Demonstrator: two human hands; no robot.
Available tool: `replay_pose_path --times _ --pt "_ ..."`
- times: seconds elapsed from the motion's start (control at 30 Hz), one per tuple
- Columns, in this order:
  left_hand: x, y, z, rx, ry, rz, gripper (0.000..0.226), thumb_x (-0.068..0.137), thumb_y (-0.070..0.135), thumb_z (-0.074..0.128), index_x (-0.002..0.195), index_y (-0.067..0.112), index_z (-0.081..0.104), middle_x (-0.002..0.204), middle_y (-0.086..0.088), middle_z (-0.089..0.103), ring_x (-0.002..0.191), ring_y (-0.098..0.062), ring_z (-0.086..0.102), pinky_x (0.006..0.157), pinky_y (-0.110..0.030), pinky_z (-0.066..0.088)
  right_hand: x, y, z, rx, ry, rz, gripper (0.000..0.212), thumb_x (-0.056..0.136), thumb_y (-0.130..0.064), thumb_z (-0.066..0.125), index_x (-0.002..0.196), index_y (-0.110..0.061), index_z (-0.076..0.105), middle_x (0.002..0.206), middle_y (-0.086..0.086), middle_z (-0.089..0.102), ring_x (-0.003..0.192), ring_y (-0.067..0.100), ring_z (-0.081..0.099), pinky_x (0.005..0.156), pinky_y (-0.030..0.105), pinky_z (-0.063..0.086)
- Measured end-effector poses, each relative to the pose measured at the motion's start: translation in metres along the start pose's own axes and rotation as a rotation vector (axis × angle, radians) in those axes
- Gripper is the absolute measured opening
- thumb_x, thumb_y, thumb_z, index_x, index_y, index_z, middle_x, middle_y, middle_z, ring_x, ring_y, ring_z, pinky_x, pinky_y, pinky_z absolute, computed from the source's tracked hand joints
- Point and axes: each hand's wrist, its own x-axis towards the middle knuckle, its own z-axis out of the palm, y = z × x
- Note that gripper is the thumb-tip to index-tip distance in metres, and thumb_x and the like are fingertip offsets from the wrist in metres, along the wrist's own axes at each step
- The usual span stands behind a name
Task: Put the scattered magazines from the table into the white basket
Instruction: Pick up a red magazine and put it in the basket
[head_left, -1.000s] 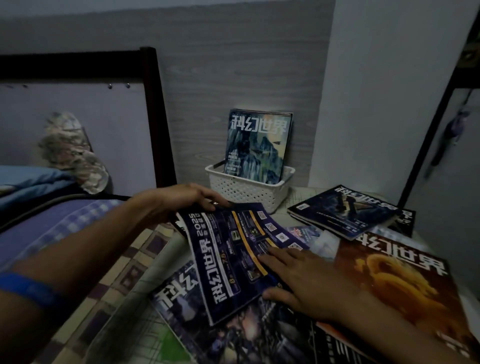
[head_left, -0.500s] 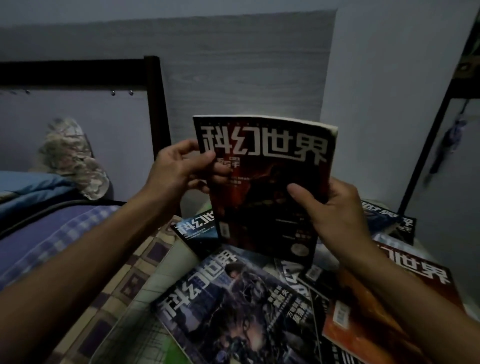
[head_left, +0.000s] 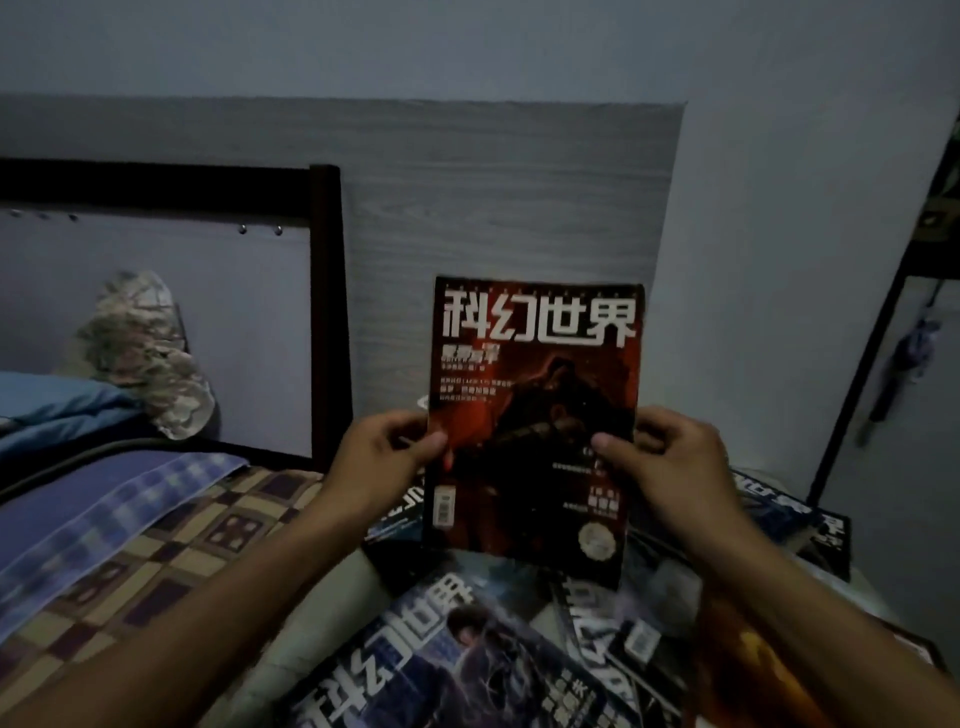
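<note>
Both hands held a red-covered magazine (head_left: 535, 415) upright, front cover toward the camera, above the far part of the desk (head_left: 322, 623). The left hand (head_left: 384, 457) pinched its left edge, thumb on the cover and the other fingers behind it; the right hand (head_left: 670, 462) pinched its right edge the same way, so each grip was pressed on the magazine. A sliver of pale rim showed just behind the magazine's left edge, but whether this was the white basket could not be told, since the magazine covered that spot. Below and nearer lay other magazines scattered flat on the desk: a blue-covered magazine (head_left: 467, 654) at the near centre, an orange-covered magazine (head_left: 753, 660) under the right forearm, and a dark magazine (head_left: 789, 514) at the far right, overlapping one another. To the left stood a bed with a checked blanket (head_left: 171, 540), a blue striped cloth (head_left: 104, 493) and a dark bed frame (head_left: 327, 312); a camouflage-patterned cloth (head_left: 145, 353) rested against its headboard. A grey wood-grain panel (head_left: 493, 197) backed the desk.
</note>
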Motion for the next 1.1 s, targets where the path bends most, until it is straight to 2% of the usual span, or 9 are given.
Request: replay_pose_path --times 0.1,0.2,0.37,0.43,0.57,0.67,0.73,0.97,1.1 --pt "0.04 0.026 0.003 -0.129 0.08 0.024 0.017 0.092 0.013 0.064 0.099 0.025 0.073 0.085 0.01 0.075 0.077 -0.001 0.07 0.055 -0.011 0.051 0.039 -0.022 0.0 0.064 0.072 -0.041 0.015 0.084 -0.012 0.074 0.088 -0.027 0.073 0.064 -0.016 0.074 0.053 0.0 0.067 0.043 0.014 0.048" --pt "0.083 0.046 0.006 -0.121 0.109 0.103 0.024 0.094 0.013 0.061 0.088 0.034 0.07 0.079 0.024 0.073 0.076 0.008 0.069 0.06 -0.009 0.052 0.077 -0.035 0.001 0.022 0.096 -0.076 0.024 0.091 -0.014 0.067 0.083 -0.036 0.068 0.061 -0.008 0.071 0.044 0.004 0.06 0.04 0.019 0.046" --pt "0.157 0.018 0.028 -0.032 0.198 0.109 0.019 0.094 0.014 0.06 0.106 0.02 0.073 0.097 0.002 0.074 0.091 -0.013 0.07 0.083 -0.032 0.057 0.131 -0.001 0.017 0.122 0.1 0.026 0.023 0.094 -0.008 0.062 0.1 -0.03 0.067 0.071 -0.003 0.07 0.05 0.013 0.063 0.044 0.023 0.053" --pt "0.184 -0.009 0.041 -0.012 0.209 0.073 0.021 0.093 0.013 0.062 0.112 0.016 0.072 0.097 0.001 0.074 0.093 -0.016 0.07 0.087 -0.033 0.056 0.144 0.032 0.029 0.17 0.119 0.105 0.019 0.093 -0.009 0.064 0.101 -0.025 0.07 0.073 -0.004 0.072 0.055 0.013 0.064 0.047 0.022 0.055" --pt "0.209 -0.067 0.058 0.051 0.184 -0.04 0.014 0.09 0.013 0.067 0.101 0.017 0.076 0.092 -0.004 0.076 0.089 -0.019 0.071 0.088 -0.037 0.056 0.155 0.1 0.051 0.219 0.137 0.295 0.022 0.09 -0.006 0.068 0.111 -0.003 0.071 0.091 0.009 0.074 0.071 0.019 0.069 0.059 0.024 0.059" --pt "0.209 -0.105 0.063 0.228 0.146 -0.036 0.018 0.087 0.014 0.07 0.077 0.028 0.075 0.08 0.003 0.076 0.08 -0.015 0.072 0.085 -0.04 0.058 0.153 0.13 0.061 0.176 0.206 0.301 0.005 0.086 -0.006 0.072 0.089 -0.003 0.075 0.086 0.012 0.075 0.064 0.014 0.073 0.055 0.017 0.055" --pt "0.209 -0.118 0.064 0.304 0.154 -0.014 0.018 0.087 0.015 0.071 0.072 0.026 0.074 0.073 0.008 0.075 0.075 -0.011 0.072 0.08 -0.036 0.058 0.156 0.138 0.063 0.141 0.266 0.272 0.014 0.086 -0.005 0.072 0.072 -0.007 0.072 0.075 0.01 0.073 0.053 0.007 0.07 0.049 0.012 0.05" --pt "0.214 -0.118 0.068 0.418 0.228 -0.024 0.019 0.079 0.011 0.078 0.077 0.023 0.062 0.077 0.004 0.067 0.074 -0.011 0.066 0.064 -0.029 0.054 0.154 0.14 0.066 -0.028 0.245 0.229 0.017 0.084 -0.004 0.073 0.069 -0.011 0.07 0.071 0.004 0.072 0.049 0.001 0.067 0.043 0.009 0.046" --pt "0.211 -0.116 0.069 0.47 0.222 -0.036 0.015 0.081 0.014 0.077 0.078 0.022 0.063 0.079 0.003 0.067 0.074 -0.012 0.064 0.065 -0.028 0.051 0.148 0.141 0.069 -0.184 0.258 0.162 0.015 0.084 -0.009 0.074 0.07 -0.015 0.071 0.07 -0.002 0.071 0.06 0.009 0.07 0.058 0.024 0.058"
